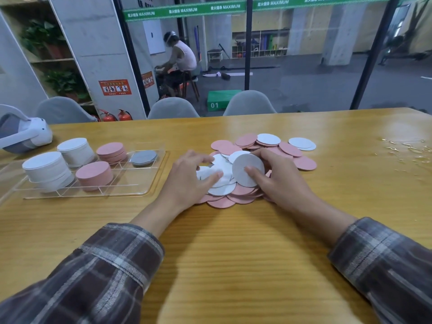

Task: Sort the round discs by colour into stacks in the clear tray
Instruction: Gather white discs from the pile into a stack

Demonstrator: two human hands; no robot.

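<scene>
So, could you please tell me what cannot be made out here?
Head view only:
- Discs in the loose pile beneath the left hand and right hand: hidden by the hands.
- Whether the left hand's grip holds any disc: fingers blurred.
- Back of the white disc in the right hand's grip: faces away.
- Disc count in each tray stack: edges too thin.
- White headset: cut off by the left edge.
</scene>
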